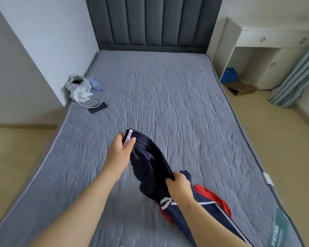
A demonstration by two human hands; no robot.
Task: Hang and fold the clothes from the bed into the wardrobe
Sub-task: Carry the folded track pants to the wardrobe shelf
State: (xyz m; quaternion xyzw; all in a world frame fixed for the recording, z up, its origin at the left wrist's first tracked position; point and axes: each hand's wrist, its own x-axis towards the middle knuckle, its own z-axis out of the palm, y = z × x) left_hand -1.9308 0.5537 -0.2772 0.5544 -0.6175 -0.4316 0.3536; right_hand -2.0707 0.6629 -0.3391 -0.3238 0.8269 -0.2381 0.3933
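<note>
Two hands, one garment. My left hand pinches the white-striped end of the waistband, thumb on top and fingers curled beneath. My right hand is clenched round a bunch of the same dark blue trousers, nearer me. The waistband spans the two grips; the legs trail right across the near end of the mattress, overlapping a red garment. Far left edge: phone, bag.
</note>
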